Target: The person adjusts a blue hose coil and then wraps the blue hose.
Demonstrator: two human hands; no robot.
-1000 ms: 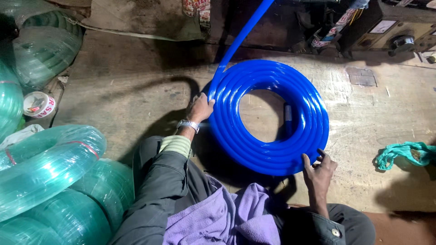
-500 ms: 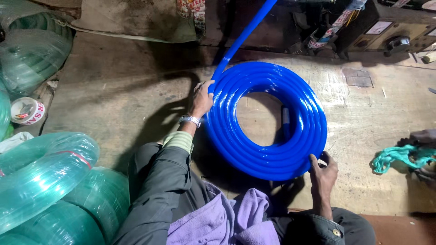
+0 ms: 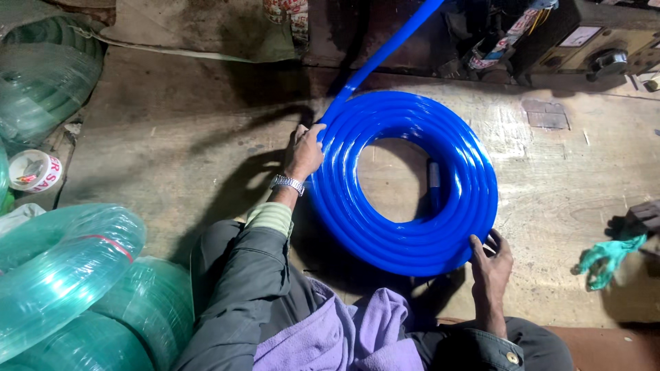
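Observation:
A coil of glossy blue hose (image 3: 405,182) lies flat on the worn wooden floor (image 3: 185,137). One loose length of it runs up and away toward the top of the view. My left hand (image 3: 306,152), with a metal watch at the wrist, grips the coil's upper left edge where that length leaves it. My right hand (image 3: 491,261) rests against the coil's lower right outer edge, fingers spread on the hose. A purple cloth (image 3: 344,333) lies across my lap.
Coils of clear green hose (image 3: 75,282) are stacked at the lower left, with more at the upper left (image 3: 41,75). A roll of tape (image 3: 33,170) sits at the left edge. A teal rag (image 3: 608,257) lies at the right. Machinery (image 3: 577,41) stands at the back right.
The view has shifted slightly. My left hand has slid up the coil's left edge toward the outgoing hose. My right hand has stayed at the lower right edge.

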